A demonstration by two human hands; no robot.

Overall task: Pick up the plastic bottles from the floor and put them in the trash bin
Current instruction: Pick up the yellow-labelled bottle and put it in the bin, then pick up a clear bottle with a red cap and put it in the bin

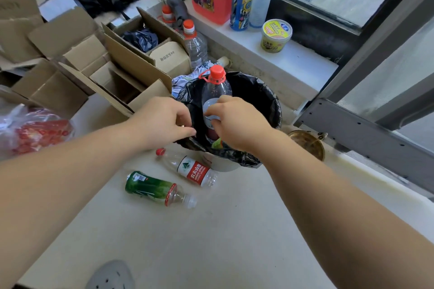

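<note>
A white trash bin (220, 164) lined with a black bag stands by the wall. A large clear bottle with a red cap (216, 87) stands upright inside it. My right hand (234, 124) is closed around that bottle's middle, over the label. My left hand (164, 119) pinches the black bag at the bin's near-left rim. On the floor in front of the bin lie two bottles: a clear one with a red-and-white label (195, 171) and a green-labelled one without a cap (155, 189).
Open cardboard boxes (117, 60) crowd the left. A red-filled plastic bag (35, 131) lies at far left. Two red-capped bottles (195, 44) stand behind the bin. The windowsill (293, 58) holds bottles and a yellow cup. A brass bowl (307, 143) sits right of the bin.
</note>
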